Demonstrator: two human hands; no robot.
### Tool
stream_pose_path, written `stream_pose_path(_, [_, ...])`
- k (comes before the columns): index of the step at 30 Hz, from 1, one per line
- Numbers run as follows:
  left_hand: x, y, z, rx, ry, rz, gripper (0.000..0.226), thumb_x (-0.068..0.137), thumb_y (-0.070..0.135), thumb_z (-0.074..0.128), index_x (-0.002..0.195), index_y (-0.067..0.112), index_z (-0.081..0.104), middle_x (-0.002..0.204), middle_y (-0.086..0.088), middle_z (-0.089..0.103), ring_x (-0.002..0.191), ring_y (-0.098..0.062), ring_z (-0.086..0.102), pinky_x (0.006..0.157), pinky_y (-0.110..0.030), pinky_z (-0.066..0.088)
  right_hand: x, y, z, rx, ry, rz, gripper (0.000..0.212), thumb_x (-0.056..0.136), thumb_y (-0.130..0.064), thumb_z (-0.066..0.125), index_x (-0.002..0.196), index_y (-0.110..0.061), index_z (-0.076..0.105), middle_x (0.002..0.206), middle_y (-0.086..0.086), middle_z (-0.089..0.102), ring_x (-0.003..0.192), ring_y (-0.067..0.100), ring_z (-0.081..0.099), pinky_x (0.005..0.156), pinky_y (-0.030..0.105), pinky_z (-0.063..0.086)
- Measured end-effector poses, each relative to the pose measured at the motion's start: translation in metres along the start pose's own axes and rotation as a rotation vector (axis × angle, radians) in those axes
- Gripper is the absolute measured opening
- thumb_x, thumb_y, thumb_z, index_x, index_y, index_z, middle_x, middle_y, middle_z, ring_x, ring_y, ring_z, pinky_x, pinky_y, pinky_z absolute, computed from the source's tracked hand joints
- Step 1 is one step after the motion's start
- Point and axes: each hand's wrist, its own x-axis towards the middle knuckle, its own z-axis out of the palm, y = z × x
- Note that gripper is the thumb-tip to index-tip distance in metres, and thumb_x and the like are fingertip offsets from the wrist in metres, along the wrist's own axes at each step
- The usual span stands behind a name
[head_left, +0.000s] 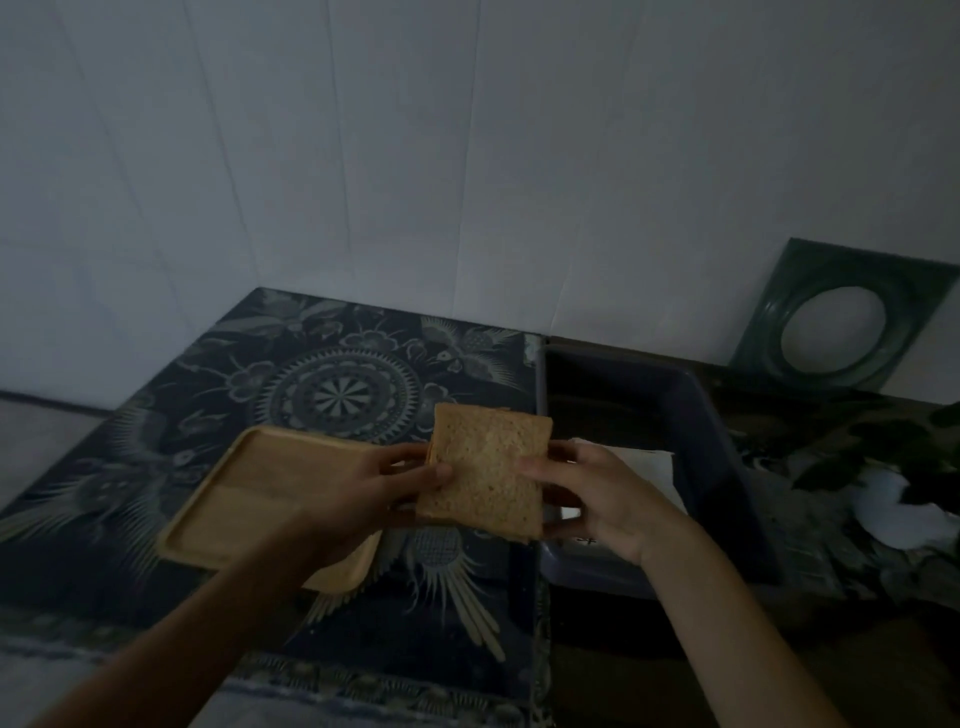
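A square sandwich of brown bread (488, 470) is held up in the air between both hands, with an orange filling showing at its left edge. My left hand (363, 493) grips its left side, thumb on the top slice. My right hand (592, 493) grips its right side, thumb on top and fingers underneath. A wooden tray (249, 493) with a raised rim lies on the table below and left of the sandwich, partly hidden by my left hand.
The table wears a dark patterned cloth (337, 384). A dark plastic bin (691, 410) with white paper (649, 462) inside sits to the right. A green square frame (841, 317) with a round hole leans on the white wall. The scene is dim.
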Motion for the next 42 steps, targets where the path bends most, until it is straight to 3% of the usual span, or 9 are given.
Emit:
stream_pose_path(3, [-0.007,-0.002,-0.025,0.023,0.03,-0.004,0.06,0.072,0.041,0.088,0.125,0.022,0.067,0.123,-0.007,0.073,0.114,-0.026,0.07,0.097,-0.046,0.056,0.016,0.006,0.023,0.022,-0.047,0.023,0.049,0.073,-0.033,0.09,0.116,-0.017,0.074,0.109,0.005,0.079,0.099,0.022,0.076,0.078,0.048,0.063])
stream_pose_path(9, [-0.009,-0.009,-0.089,0.071,0.025,-0.032,0.044,0.079,0.045,0.082,0.117,0.025,0.073,0.123,-0.004,0.072,0.113,-0.024,0.07,0.09,-0.039,0.059,0.055,0.02,0.075,0.048,-0.05,0.059,0.047,0.073,-0.032,0.089,0.116,-0.018,0.074,0.114,0.006,0.077,0.104,0.024,0.074,0.085,0.053,0.061])
stream_pose_path(14, [-0.001,-0.023,-0.145,0.065,0.018,-0.108,0.045,0.078,0.045,0.081,0.117,0.024,0.073,0.121,-0.001,0.073,0.112,-0.021,0.07,0.081,-0.03,0.059,0.092,0.037,0.117,0.083,-0.037,0.111,0.027,0.082,-0.028,0.084,0.108,-0.021,0.079,0.109,0.004,0.079,0.099,0.02,0.076,0.08,0.043,0.063])
stream_pose_path(21, [0.021,-0.053,-0.211,0.029,0.01,-0.221,0.047,0.076,0.041,0.084,0.118,0.021,0.074,0.119,-0.003,0.074,0.11,-0.021,0.071,0.08,-0.031,0.06,0.151,0.07,0.162,0.073,0.054,0.255,0.027,0.078,-0.033,0.086,0.102,-0.026,0.08,0.103,0.001,0.08,0.091,0.02,0.077,0.074,0.041,0.064])
stream_pose_path(27, [0.04,-0.089,-0.246,0.042,0.013,-0.329,0.041,0.079,0.039,0.082,0.114,0.021,0.075,0.116,-0.004,0.076,0.108,-0.024,0.071,0.09,-0.04,0.06,0.188,0.106,0.192,0.051,0.173,0.366,0.018,0.08,-0.033,0.083,0.097,-0.029,0.081,0.096,-0.008,0.081,0.1,0.019,0.073,0.093,0.042,0.057])
stream_pose_path(32, [0.052,-0.115,-0.261,0.039,0.025,-0.402,0.03,0.083,0.034,0.078,0.11,0.021,0.076,0.11,-0.004,0.077,0.104,-0.026,0.072,0.083,-0.036,0.059,0.203,0.127,0.21,0.074,0.224,0.435,0.013,0.087,-0.029,0.078,0.1,-0.024,0.077,0.091,-0.008,0.081,0.088,0.012,0.076,0.069,0.029,0.058])
stream_pose_path(35, [0.058,-0.125,-0.266,0.04,0.042,-0.447,0.024,0.086,0.03,0.076,0.108,0.019,0.076,0.112,-0.005,0.076,0.105,-0.024,0.07,0.086,-0.036,0.058,0.209,0.139,0.216,0.046,0.254,0.437,0.017,0.087,-0.034,0.077,0.102,-0.027,0.077,0.093,-0.01,0.081,0.09,0.011,0.075,0.07,0.027,0.058])
stream_pose_path(38, [0.062,-0.129,-0.27,0.041,0.038,-0.48,0.011,0.086,0.028,0.077,0.097,0.027,0.076,0.104,0.004,0.078,0.101,-0.017,0.071,0.078,-0.028,0.056,0.214,0.15,0.218,0.035,0.268,0.405,0.021,0.084,-0.036,0.078,0.104,-0.031,0.077,0.097,-0.01,0.081,0.095,0.013,0.075,0.082,0.032,0.06])
stream_pose_path(42, [0.066,-0.134,-0.269,0.07,0.06,-0.507,0.012,0.088,0.024,0.075,0.1,0.026,0.075,0.087,0.01,0.079,0.079,-0.008,0.076,0.059,-0.019,0.057,0.22,0.16,0.215,0.022,0.282,0.386,0.02,0.085,-0.034,0.079,0.103,-0.028,0.077,0.101,-0.006,0.08,0.093,0.013,0.076,0.074,0.027,0.06])
